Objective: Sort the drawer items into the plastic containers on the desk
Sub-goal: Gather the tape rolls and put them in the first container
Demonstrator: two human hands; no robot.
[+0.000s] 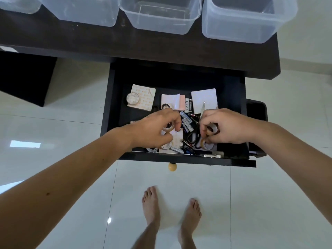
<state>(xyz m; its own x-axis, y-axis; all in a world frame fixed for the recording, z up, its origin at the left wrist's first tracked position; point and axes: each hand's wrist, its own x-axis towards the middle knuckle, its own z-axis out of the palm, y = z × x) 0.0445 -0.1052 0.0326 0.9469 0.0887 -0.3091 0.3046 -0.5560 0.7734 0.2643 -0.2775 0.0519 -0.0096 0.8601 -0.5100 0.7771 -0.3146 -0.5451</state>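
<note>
Head view: both hands' fingers (203, 129) pinch tape rolls (212, 129).

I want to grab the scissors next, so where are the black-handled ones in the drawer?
In the head view, the black-handled scissors lie right of centre near the drawer's front, beside the batteries, partly under the right hand.

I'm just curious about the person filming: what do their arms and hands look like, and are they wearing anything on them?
Both arms are bare as far up as the picture shows, with no sleeves in view. The left hand and right hand wear no gloves, and no watch, bracelet or ring can be seen. A few small dark spots mark the left forearm. The feet below are bare too.
</note>
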